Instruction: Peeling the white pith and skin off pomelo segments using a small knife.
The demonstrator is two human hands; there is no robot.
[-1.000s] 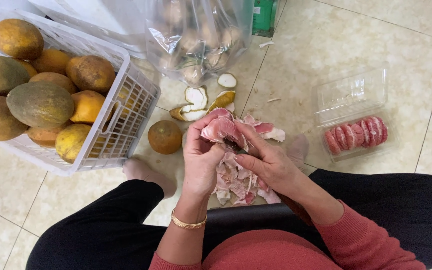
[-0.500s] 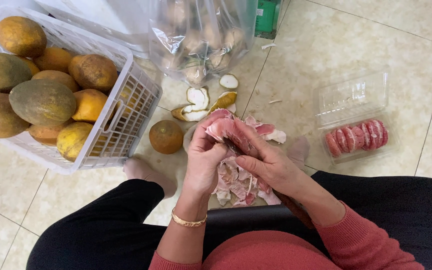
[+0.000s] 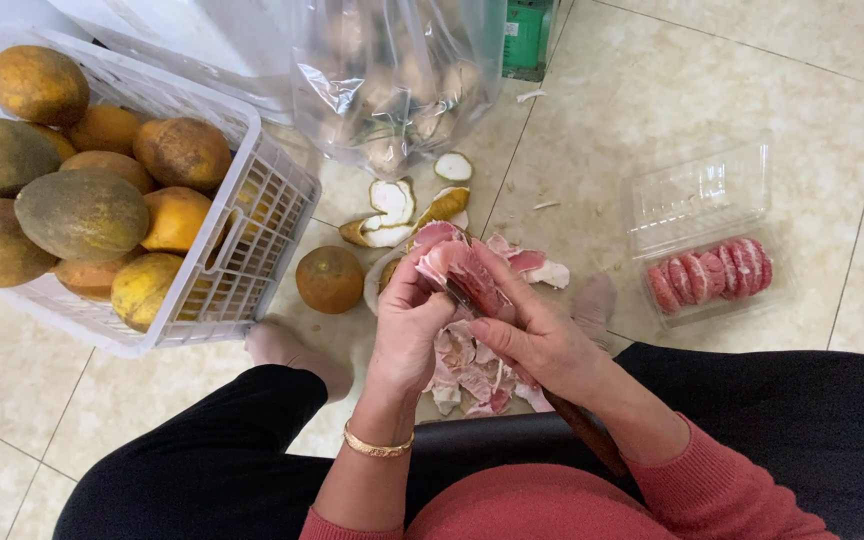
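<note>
Pomelo segment (image 3: pixel 457 268), pink, sits clamped in the left hand (image 3: pixel 407 330); the right hand (image 3: pixel 542 340) pinches its membrane above peel scraps (image 3: pixel 472 375) on the floor (image 3: pixel 632 90).

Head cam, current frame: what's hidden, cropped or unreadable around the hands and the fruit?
- Head view: the pink pomelo segment is half covered by the left hand and right hand.
- The thin dark blade disappears between the fingers; its tip and full length are hidden.
- The clear plastic bag glares, so its contents are blurred.
- The white plastic crate of yellow-green fruit is cut by the left edge.
- The peel scraps are partly behind the wrists.
</note>
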